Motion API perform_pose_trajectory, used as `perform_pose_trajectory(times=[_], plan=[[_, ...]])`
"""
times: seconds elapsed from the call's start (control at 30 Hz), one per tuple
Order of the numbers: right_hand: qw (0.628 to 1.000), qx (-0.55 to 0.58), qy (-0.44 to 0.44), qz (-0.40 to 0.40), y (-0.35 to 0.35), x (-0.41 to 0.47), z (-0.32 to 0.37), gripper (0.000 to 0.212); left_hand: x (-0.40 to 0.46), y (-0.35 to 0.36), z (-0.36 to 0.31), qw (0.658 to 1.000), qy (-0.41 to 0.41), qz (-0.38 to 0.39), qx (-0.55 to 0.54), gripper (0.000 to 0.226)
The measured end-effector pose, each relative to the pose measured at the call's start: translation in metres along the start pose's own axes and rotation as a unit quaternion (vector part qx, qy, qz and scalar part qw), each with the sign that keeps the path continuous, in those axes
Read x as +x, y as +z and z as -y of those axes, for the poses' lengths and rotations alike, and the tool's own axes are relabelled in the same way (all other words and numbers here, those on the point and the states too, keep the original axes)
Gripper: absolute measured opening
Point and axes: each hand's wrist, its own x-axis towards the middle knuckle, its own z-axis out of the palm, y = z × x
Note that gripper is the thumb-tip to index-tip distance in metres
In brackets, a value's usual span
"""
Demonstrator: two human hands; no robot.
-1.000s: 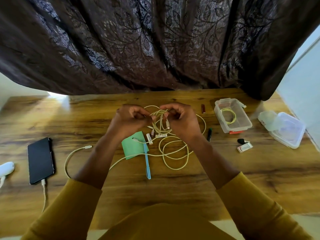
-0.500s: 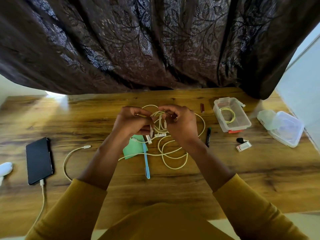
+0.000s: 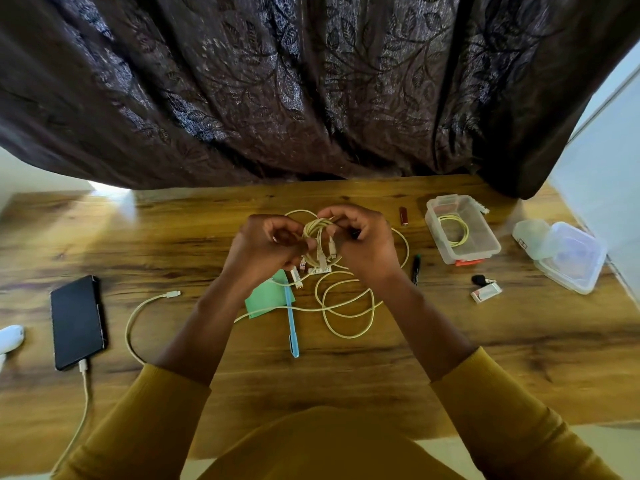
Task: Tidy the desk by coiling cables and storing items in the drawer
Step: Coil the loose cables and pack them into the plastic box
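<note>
Above desk [image 3: 346, 375], cable coil [image 3: 317, 233] between fingers [image 3: 334, 214]

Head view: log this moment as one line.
left hand: holds cable coil | right hand: holds same coil | loose cable loops: on desk | clear box: one coiled cable inside

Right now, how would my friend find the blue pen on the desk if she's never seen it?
Start at the wooden desk and find the green paper near the middle, just below the two hands. The blue pen lies along the paper's right edge, pointing toward the person. Unlike the black marker on the right, it is light blue and crossed by a pale yellow cable.
</note>
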Motion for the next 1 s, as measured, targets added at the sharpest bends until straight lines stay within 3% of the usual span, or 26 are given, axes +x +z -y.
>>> perform_pose_trajectory(times=[0.37,0.53,0.6,0.73,1.0], plan=[[0.999,0.016,0.031,0.029,0.0,0.001,0.01,0.03,0.0,0.009,0.005,0.965,0.179,-0.096,0.165,0.015],[0.999,0.011,0.016,0.042,0.0,-0.003,0.016,0.028,0.003,0.014,0.007,0.934,0.246,-0.085,0.245,0.015],[0.999,0.012,0.013,0.039,0.0,-0.004,0.017,0.029,0.007,0.013,0.011,0.935,0.233,-0.078,0.256,0.025],[1.0,0.013,0.014,0.021,-0.005,-0.003,0.01,0.03,0.009,0.004,0.009,0.967,0.155,-0.008,0.204,0.02],[1.0,0.015,0.02,0.0,-0.01,-0.002,0.004,0.026,0.013,-0.003,0.011,0.979,0.122,0.038,0.157,0.026]])
